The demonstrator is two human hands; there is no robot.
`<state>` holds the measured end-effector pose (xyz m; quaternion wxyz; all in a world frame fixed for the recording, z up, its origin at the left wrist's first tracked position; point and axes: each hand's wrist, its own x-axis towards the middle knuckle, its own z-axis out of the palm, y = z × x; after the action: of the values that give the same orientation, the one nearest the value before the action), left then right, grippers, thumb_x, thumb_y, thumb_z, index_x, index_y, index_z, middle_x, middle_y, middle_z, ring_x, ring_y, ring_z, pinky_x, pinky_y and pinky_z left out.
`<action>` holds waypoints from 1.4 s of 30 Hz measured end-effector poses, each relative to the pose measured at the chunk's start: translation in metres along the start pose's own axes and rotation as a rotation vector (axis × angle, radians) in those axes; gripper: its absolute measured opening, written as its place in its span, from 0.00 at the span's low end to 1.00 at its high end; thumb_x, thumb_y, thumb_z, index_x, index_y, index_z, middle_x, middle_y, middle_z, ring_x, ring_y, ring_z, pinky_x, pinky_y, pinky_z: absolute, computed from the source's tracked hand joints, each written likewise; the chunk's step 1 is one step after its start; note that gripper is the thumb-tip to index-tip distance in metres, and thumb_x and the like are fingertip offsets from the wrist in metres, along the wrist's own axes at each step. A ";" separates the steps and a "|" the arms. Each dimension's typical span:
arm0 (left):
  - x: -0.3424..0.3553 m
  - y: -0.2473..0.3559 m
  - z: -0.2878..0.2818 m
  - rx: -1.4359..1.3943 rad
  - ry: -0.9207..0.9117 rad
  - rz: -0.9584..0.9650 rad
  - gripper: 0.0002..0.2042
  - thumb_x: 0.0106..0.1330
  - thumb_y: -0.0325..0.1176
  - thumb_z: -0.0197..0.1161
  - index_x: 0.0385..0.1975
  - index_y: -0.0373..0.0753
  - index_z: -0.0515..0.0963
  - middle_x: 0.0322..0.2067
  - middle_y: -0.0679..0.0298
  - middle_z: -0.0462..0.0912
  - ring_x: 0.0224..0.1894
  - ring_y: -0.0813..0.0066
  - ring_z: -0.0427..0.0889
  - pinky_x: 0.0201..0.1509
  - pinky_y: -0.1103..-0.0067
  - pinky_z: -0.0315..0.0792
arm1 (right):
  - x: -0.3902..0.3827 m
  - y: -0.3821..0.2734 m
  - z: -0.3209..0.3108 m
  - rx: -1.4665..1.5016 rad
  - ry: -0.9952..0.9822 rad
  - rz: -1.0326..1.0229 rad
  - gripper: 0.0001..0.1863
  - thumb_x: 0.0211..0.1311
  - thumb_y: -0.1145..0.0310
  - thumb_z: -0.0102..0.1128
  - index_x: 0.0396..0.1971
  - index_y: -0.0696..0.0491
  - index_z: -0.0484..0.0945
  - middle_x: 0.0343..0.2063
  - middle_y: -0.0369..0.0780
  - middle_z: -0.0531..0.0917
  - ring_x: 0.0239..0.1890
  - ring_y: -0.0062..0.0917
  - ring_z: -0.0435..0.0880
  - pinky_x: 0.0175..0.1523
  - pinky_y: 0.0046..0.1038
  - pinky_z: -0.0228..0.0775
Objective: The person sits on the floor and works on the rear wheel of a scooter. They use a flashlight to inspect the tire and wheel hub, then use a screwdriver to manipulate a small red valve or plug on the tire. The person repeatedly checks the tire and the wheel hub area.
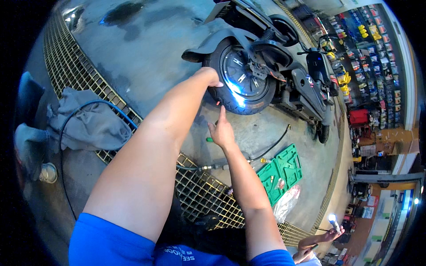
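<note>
A black tyre [239,104] on the wheel of a scooter [306,95], which lies tipped on its side, is brightly lit at its lower edge. My left hand [211,77] grips the tyre's left rim; its thumb shows on the tread and the other fingers are hidden behind. A small orange-red bit [218,103] sticks out of the tread. Just below it, my right hand [222,131] points its index finger up at the tyre, thumb apart, holding nothing. Beside that hand a green handle [209,139] lies on the floor.
An open green tool case [290,166] and clear plastic bag [287,201] lie right of my right forearm. An air hose [275,144] crosses the floor over metal grating [208,190]. Grey cloth [84,122] lies left. Another person's hand [333,235] holds a lit flashlight [333,221].
</note>
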<state>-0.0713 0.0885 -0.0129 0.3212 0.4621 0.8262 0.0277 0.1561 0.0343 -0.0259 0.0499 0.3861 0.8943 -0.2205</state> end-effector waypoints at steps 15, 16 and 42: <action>-0.026 0.001 -0.006 -0.242 0.065 -0.121 0.38 0.54 0.62 0.65 0.54 0.34 0.75 0.57 0.50 0.73 0.62 0.56 0.71 0.63 0.70 0.66 | 0.016 0.060 -0.056 -0.072 0.127 0.342 0.47 0.55 0.63 0.58 0.71 0.48 0.41 0.40 0.57 0.81 0.43 0.50 0.81 0.49 0.43 0.73; -0.025 0.001 -0.006 -0.238 0.060 -0.111 0.38 0.54 0.62 0.65 0.54 0.33 0.74 0.58 0.50 0.73 0.62 0.55 0.71 0.63 0.70 0.66 | 0.019 0.072 -0.060 -0.089 0.117 0.358 0.47 0.55 0.66 0.55 0.71 0.46 0.38 0.41 0.56 0.81 0.42 0.48 0.82 0.48 0.43 0.74; -0.011 -0.004 -0.007 -0.225 -0.081 -0.185 0.40 0.55 0.64 0.63 0.61 0.40 0.69 0.64 0.54 0.65 0.67 0.54 0.63 0.68 0.62 0.59 | -0.017 0.052 -0.033 -0.072 -0.328 -0.154 0.36 0.56 0.65 0.60 0.65 0.53 0.58 0.38 0.58 0.81 0.43 0.51 0.80 0.48 0.45 0.71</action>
<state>-0.0744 0.0794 -0.0028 0.4053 0.3459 0.8432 0.0717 0.2079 0.0690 -0.0107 0.1917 0.2735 0.9084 -0.2515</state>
